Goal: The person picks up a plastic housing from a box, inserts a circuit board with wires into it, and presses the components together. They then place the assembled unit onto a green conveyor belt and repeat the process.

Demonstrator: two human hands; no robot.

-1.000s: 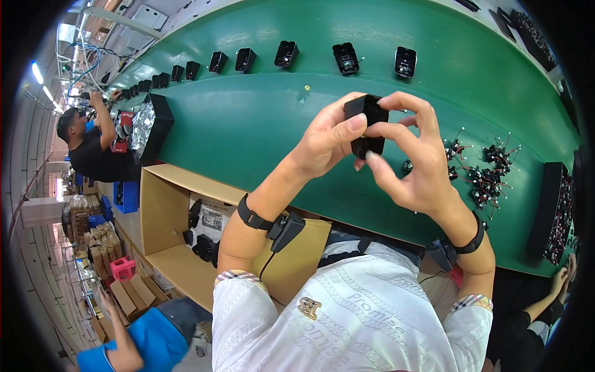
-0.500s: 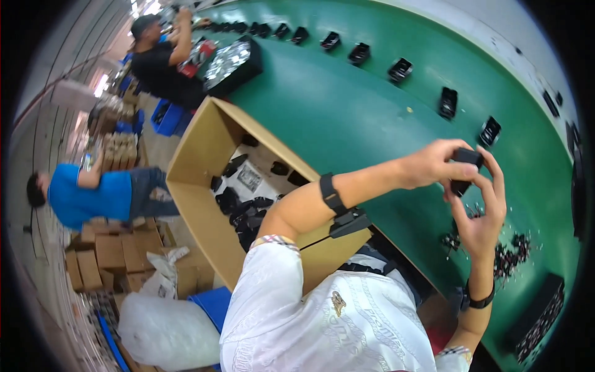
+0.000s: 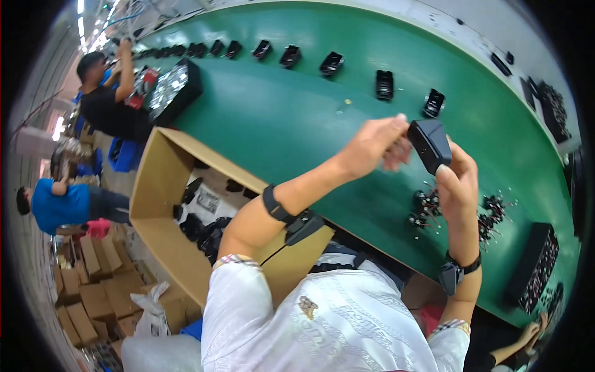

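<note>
Black housing [image 3: 429, 146] between hands [image 3: 375, 147] [image 3: 460, 180], apparently right-held.

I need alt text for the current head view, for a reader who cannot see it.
A person's right hand holds a black casing above a green table, the left hand close beside it. Beyond, more black casings form a row; wired parts lie near the right wrist. At left is an open cardboard box.
</note>
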